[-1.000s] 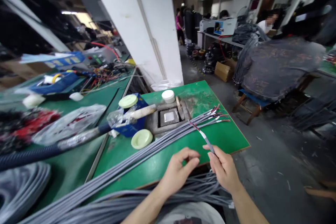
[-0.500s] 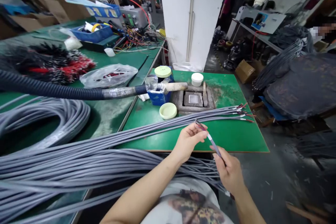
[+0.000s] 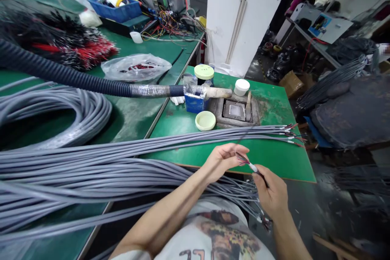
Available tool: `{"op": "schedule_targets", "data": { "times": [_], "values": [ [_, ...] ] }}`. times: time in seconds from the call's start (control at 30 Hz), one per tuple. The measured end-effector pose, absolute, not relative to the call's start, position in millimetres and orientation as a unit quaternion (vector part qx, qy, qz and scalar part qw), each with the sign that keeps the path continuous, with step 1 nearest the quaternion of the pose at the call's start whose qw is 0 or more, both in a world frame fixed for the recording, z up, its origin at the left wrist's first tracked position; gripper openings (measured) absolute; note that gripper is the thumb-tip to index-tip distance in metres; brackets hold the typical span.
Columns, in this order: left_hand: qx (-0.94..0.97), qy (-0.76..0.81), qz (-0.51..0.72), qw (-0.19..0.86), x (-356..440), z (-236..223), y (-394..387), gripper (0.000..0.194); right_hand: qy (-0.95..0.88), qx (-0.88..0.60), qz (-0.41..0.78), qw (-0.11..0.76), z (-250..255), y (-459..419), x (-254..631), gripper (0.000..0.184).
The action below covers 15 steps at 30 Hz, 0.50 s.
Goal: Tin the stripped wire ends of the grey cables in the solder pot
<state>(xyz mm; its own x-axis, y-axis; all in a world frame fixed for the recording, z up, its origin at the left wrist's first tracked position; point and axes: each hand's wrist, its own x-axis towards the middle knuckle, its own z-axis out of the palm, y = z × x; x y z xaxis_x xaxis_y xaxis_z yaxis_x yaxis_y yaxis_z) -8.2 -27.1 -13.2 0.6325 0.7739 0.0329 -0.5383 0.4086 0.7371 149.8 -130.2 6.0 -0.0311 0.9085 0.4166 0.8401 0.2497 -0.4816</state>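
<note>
A bundle of long grey cables (image 3: pixel 122 162) lies across the green bench top (image 3: pixel 274 158), its stripped ends with thin red and dark wires (image 3: pixel 289 132) fanned out at the right. My left hand (image 3: pixel 224 161) pinches the thin coloured wires (image 3: pixel 242 158) at one cable's end. Just below it, my right hand (image 3: pixel 271 191) grips that same grey cable (image 3: pixel 262 178) behind its white sleeve (image 3: pixel 252 167). Loose cable ends hang under my right hand, near my shirt.
A corrugated dark hose (image 3: pixel 61 73) with a pale handle lies across a blue box (image 3: pixel 193 102). Behind it stand a square metal pot (image 3: pixel 234 111), white jar (image 3: pixel 241 87) and pale green lid (image 3: pixel 205 120). A grey cable coil (image 3: pixel 55 118) lies left; a white pillar (image 3: pixel 243 16) rises behind.
My hands have come lower and closer together, with the left now pinching the cable's wire end. The head view has swung, bringing more of the cable bundle and left bench into sight.
</note>
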Motion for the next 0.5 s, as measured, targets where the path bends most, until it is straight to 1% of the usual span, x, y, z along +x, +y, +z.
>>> {"op": "schedule_targets", "data": {
  "times": [0.13,0.2,0.27,0.37,0.4,0.5],
  "values": [
    [0.418,0.149,0.408,0.798,-15,-15,-21,0.022,-0.711,-0.606,0.099,0.343,8,-127,148,0.017],
    [0.415,0.160,0.412,0.795,-14,-16,-21,0.019,-0.707,-0.605,0.122,0.346,10,-123,146,0.018],
    [0.391,0.179,0.412,0.803,-11,-18,-22,0.018,-0.697,-0.609,0.129,0.356,13,-118,143,0.024],
    [0.347,0.197,0.404,0.823,-3,-19,-27,0.018,-0.686,-0.613,0.102,0.379,17,-106,136,0.036],
    [0.326,0.198,0.403,0.832,0,-19,-29,0.018,-0.689,-0.608,0.088,0.386,18,-102,134,0.037],
    [0.263,0.198,0.409,0.851,2,-18,-36,0.017,-0.711,-0.575,0.052,0.401,19,-90,127,0.030]
  ]
}}
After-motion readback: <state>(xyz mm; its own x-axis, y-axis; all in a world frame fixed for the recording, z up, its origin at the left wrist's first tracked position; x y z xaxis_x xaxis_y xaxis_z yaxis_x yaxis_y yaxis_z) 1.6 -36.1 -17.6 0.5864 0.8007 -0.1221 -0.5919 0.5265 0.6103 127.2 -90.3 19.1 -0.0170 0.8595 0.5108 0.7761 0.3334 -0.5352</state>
